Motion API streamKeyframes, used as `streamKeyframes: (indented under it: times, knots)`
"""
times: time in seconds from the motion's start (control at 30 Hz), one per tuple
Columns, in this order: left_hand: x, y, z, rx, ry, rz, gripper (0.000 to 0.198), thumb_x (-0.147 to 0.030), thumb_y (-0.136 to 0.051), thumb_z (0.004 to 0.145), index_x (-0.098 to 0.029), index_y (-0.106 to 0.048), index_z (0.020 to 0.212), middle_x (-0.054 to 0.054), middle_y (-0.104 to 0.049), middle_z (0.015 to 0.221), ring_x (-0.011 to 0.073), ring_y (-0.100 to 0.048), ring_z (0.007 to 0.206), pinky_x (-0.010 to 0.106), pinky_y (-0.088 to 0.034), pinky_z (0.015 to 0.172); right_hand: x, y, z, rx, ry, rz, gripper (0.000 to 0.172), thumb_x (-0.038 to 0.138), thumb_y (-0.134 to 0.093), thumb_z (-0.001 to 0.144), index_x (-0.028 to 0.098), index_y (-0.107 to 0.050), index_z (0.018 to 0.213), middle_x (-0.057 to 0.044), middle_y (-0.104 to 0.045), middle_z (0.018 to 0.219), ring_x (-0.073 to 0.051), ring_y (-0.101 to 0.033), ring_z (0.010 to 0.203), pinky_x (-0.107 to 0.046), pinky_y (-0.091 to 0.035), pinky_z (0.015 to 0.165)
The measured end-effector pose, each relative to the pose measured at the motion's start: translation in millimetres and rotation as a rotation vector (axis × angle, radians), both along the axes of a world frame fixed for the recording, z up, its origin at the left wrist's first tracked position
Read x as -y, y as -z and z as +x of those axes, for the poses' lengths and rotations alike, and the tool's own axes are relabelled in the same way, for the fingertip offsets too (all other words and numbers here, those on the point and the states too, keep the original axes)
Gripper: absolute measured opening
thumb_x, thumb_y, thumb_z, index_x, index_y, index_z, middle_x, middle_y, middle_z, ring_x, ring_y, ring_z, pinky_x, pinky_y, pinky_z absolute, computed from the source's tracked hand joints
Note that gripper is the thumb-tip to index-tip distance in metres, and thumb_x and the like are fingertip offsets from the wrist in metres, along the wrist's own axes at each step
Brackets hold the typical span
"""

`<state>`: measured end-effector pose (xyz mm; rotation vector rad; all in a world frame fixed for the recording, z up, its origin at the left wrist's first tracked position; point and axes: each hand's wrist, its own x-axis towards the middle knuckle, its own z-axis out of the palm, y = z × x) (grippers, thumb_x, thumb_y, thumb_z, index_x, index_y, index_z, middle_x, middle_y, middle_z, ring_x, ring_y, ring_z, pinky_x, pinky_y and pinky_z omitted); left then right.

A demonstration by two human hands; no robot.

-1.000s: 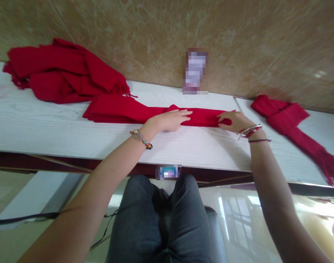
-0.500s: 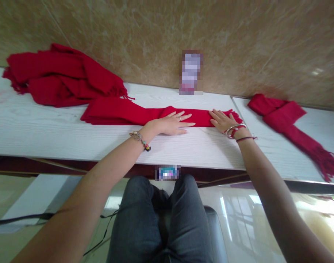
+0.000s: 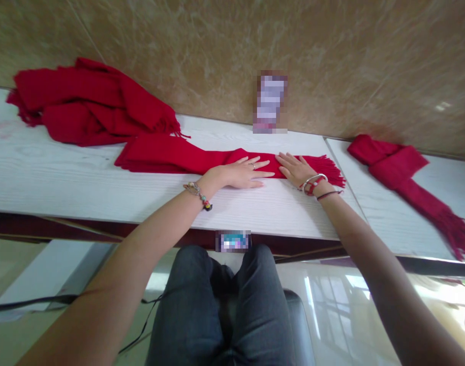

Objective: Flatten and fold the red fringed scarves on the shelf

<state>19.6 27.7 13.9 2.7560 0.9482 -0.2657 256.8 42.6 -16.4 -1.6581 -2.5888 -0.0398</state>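
A red scarf (image 3: 179, 156) lies folded lengthwise into a long strip in front of me, its fringe at the right end. My left hand (image 3: 243, 173) rests flat on the strip's middle, fingers spread and pointing right. Close beside it, my right hand (image 3: 295, 169) lies flat on the same scarf, fingers stretched out, just left of the fringe. Neither hand grips the cloth. Under both palms part of the scarf is hidden.
A second red scarf (image 3: 91, 109) is heaped at the back left, touching the folded one. Another red scarf (image 3: 398, 173) lies loosely bent at the right. All rest on a white wood-grain table (image 3: 64, 188) against a brown marbled wall (image 3: 179, 46). A blurred-out upright object (image 3: 270, 101) stands behind.
My right hand has slid left along the scarf, off the fringe and nearer my left hand. The fringe now shows fully. My left hand has stayed in about the same place.
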Motion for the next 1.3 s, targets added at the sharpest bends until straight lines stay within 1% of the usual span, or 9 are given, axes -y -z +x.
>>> streamKeyframes:
  times: [0.1,0.37,0.53,0.63,0.7,0.83,0.97,1.13,1.3]
  knots:
    - [-3,3.4,-1,0.017,0.005,0.001,0.055,-0.049,-0.029,0.091,-0.035,-0.024,0.144,-0.007,-0.003,0.155,0.0206,0.002,0.142,0.039,-0.001,0.114,-2,5.9,15,-0.004,0.065,-0.011,0.052,0.036,-0.022,0.093,0.024,-0.032,0.142,-0.007,-0.034,0.147,-0.026,-0.029,0.135,-0.057,-0.026,0.106]
    - [-4,4.4,-2,0.034,0.016,0.013,0.052,-0.044,-0.026,0.093,-0.033,-0.025,0.144,-0.005,-0.006,0.155,0.0195,0.0,0.142,0.037,-0.003,0.114,2,2.1,100,-0.074,0.592,0.006,0.052,0.03,-0.026,0.088,0.021,-0.04,0.138,-0.01,-0.036,0.146,-0.032,-0.033,0.133,-0.07,-0.017,0.101]
    - [-1,2.5,1,0.045,0.003,0.035,0.049,-0.041,-0.027,0.094,-0.032,-0.032,0.141,-0.005,-0.013,0.154,0.0192,-0.004,0.142,0.037,-0.006,0.114,-5,-4.7,65,-0.211,0.337,0.329,0.052,0.026,-0.028,0.087,0.018,-0.043,0.136,-0.013,-0.04,0.143,-0.03,-0.03,0.134,-0.064,-0.021,0.104]
    - [-2,0.1,2,0.081,0.029,0.061,0.047,-0.038,-0.027,0.094,-0.03,-0.036,0.14,-0.003,-0.021,0.153,0.0175,-0.012,0.141,0.035,-0.01,0.113,-8,-3.7,23,-0.195,0.053,0.191,0.052,0.031,-0.027,0.09,0.021,-0.037,0.141,-0.01,-0.039,0.144,-0.028,-0.029,0.135,-0.059,-0.026,0.105]
    - [-5,-2.7,0,0.159,0.034,0.108,0.047,-0.035,-0.025,0.095,-0.027,-0.036,0.14,-0.002,-0.028,0.15,0.0143,-0.02,0.139,0.032,-0.013,0.113,-8,-1.5,3,-0.115,-0.016,0.059,0.052,0.033,-0.026,0.091,0.024,-0.034,0.142,-0.008,-0.041,0.143,-0.026,-0.033,0.134,-0.058,-0.026,0.105]
    - [-16,-4.0,-13,0.285,-0.109,0.234,0.05,-0.033,-0.02,0.096,-0.019,-0.029,0.143,0.005,-0.028,0.15,0.0144,-0.022,0.138,0.03,-0.013,0.112,-4,-0.1,4,0.015,0.063,-0.021,0.052,0.033,-0.023,0.093,0.018,-0.034,0.141,-0.01,-0.038,0.144,-0.025,-0.034,0.133,-0.056,-0.026,0.107]
    - [-26,5.8,-23,0.174,-0.276,0.161,0.055,-0.04,-0.022,0.096,-0.018,-0.019,0.146,0.008,-0.019,0.153,0.0199,-0.016,0.14,0.034,-0.014,0.112,-3,-2.2,36,0.04,0.149,-0.019,0.052,0.032,-0.023,0.092,0.015,-0.035,0.14,-0.01,-0.038,0.144,-0.024,-0.036,0.132,-0.054,-0.029,0.106]
    - [-27,11.7,-21,0.139,-0.252,0.124,0.056,-0.043,-0.019,0.096,-0.021,-0.014,0.147,0.006,-0.017,0.153,0.0201,-0.014,0.141,0.035,-0.013,0.112,-5,-4.1,58,0.02,0.213,-0.03,0.052,0.025,-0.029,0.088,0.015,-0.041,0.137,-0.011,-0.043,0.141,-0.024,-0.04,0.13,-0.052,-0.031,0.106]
    - [-27,12.8,-19,0.159,-0.217,0.183,0.054,-0.038,-0.015,0.097,-0.019,-0.017,0.147,0.005,-0.025,0.151,0.0167,-0.022,0.138,0.032,-0.017,0.11,-4,-6.7,43,-0.062,0.127,0.113,0.052,0.03,-0.03,0.089,0.015,-0.04,0.138,-0.013,-0.041,0.143,-0.028,-0.035,0.132,-0.058,-0.026,0.106]
